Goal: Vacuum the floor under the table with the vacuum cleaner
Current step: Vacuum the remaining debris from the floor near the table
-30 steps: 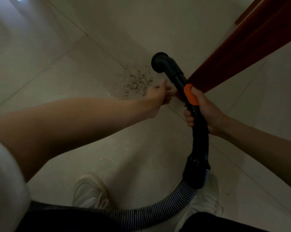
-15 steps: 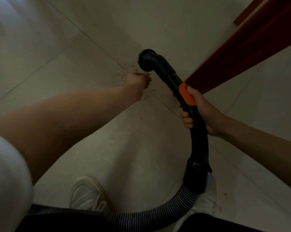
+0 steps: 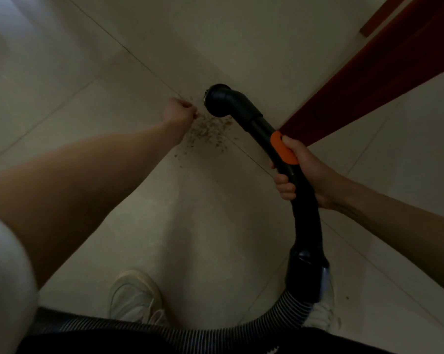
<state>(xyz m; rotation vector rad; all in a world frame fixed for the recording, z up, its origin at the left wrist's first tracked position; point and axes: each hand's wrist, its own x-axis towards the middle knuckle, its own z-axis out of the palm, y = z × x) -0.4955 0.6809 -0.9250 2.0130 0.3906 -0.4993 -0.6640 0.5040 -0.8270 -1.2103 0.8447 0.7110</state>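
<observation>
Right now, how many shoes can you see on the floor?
2. One pale shoe is at bottom centre, left of the ribbed hose. The other shoe is at bottom right, mostly hidden behind the hose's black cuff.

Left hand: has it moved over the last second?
Yes. The left hand has left the black wand, where it touched near the orange button, and now reaches out left of the nozzle, above the crumbs.
</observation>
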